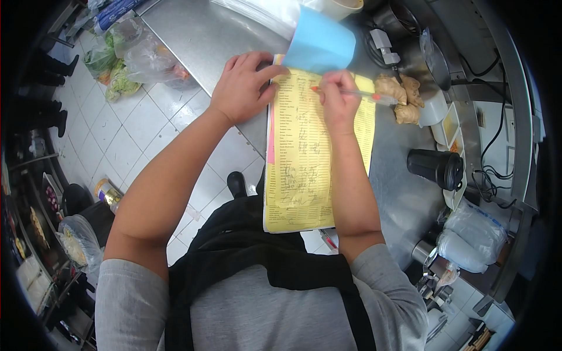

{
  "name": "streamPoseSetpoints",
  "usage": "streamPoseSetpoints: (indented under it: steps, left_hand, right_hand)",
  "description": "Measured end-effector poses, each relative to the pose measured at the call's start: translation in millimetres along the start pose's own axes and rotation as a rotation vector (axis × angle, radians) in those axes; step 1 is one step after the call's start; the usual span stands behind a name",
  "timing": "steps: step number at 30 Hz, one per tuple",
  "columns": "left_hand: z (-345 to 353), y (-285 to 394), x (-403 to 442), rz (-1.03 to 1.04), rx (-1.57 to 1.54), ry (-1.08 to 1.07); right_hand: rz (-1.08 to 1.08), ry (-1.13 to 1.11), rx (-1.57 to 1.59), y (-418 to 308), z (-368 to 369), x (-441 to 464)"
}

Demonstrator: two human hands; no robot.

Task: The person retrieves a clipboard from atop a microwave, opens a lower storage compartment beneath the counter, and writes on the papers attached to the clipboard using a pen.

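Note:
A pad of yellow printed forms (298,199) lies on the steel counter, its near end reaching past the counter's edge. Rows of print and handwritten marks cover the top sheet. At its far end a light blue sheet (322,41) is folded back. My left hand (249,85) rests with fingers apart at the pad's upper left, thumb and index finger touching the paper. My right hand (341,104) is closed around a clear pen (366,95) with red ends, held over the upper part of the page. Pink paper (271,134) shows along the left edge.
Ginger pieces (404,96) lie right of the pad on the counter (389,169). Farther right stand a black lidded tumbler (433,168), a metal bowl (434,61) and plastic bags (471,237). Bagged vegetables (149,58) sit on the tiled floor at left.

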State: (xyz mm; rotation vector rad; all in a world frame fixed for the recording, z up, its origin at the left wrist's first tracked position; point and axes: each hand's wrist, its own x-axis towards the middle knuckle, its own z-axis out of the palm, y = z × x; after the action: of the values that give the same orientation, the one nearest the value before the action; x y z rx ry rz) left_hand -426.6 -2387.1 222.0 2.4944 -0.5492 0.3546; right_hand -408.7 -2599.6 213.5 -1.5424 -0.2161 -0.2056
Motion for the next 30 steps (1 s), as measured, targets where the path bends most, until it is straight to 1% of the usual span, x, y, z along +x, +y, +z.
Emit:
streamPoseSetpoints:
  steps: [4, 7, 10, 13, 14, 18, 24, 27, 30]
  left_hand:
    - [1, 0, 0, 0.002, -0.002, 0.002]
    - [0, -1, 0, 0.010, 0.003, -0.003]
    - [-3, 0, 1, 0.010, -0.010, -0.005]
    - [-3, 3, -2, -0.005, -0.040, -0.018]
    - [-5, 2, 0, -0.008, -0.042, -0.017]
    - [-6, 2, 1, 0.015, -0.031, 0.003]
    - [-6, 3, 1, -0.006, -0.043, -0.018]
    - [-7, 4, 1, -0.011, -0.044, -0.019]
    - [-7, 4, 2, -0.015, -0.053, -0.025]
  right_hand:
    - [-0.018, 0.029, 0.007, 3, 1, 1]
    - [0.074, 0.113, 0.131, -13, -3, 1]
    - [0.060, 0.138, 0.181, -21, -4, -2]
    - [0.029, 0.103, 0.088, -25, 4, -8]
    - [-0.010, 0.091, 0.012, -5, -2, -8]
    - [-0.015, 0.100, 0.006, -1, 1, -8]
    - [0.014, 0.087, 0.040, -7, 5, -10]
    - [-0.038, 0.069, -0.055, -1, 4, -9]
    - [-0.048, 0.052, -0.040, 2, 2, -10]
